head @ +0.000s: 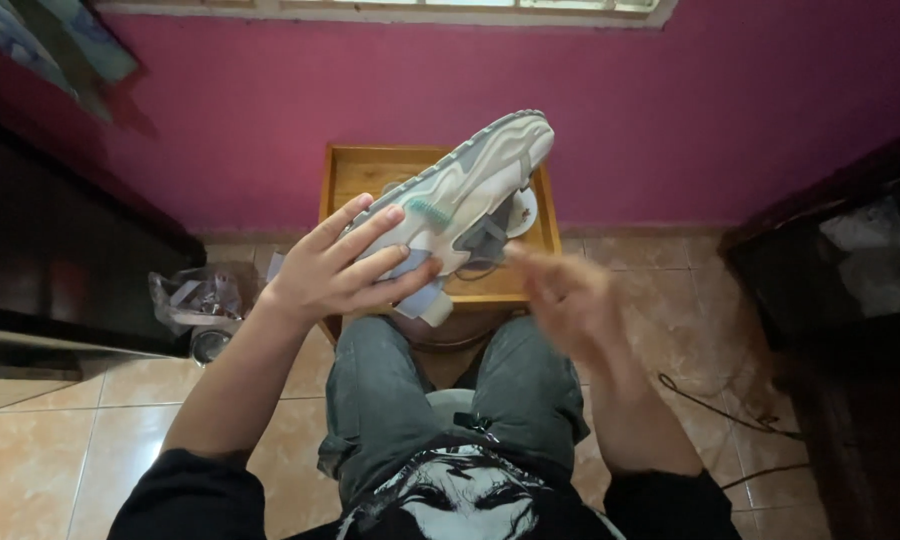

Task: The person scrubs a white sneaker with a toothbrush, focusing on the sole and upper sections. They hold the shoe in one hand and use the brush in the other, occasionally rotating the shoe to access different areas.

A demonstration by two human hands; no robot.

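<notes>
While a seated person looks down, a white and grey sneaker is held tilted, toe up, above a small wooden bench. Left hand grips the sneaker's heel end, fingers spread across its side. Right hand, blurred, hovers just beside the sneaker's laces; whether those fingers are curled or loose cannot be told. Behind the bench rises a magenta wall. Left of the bench, a clear plastic bag lies on the tiled floor.
</notes>
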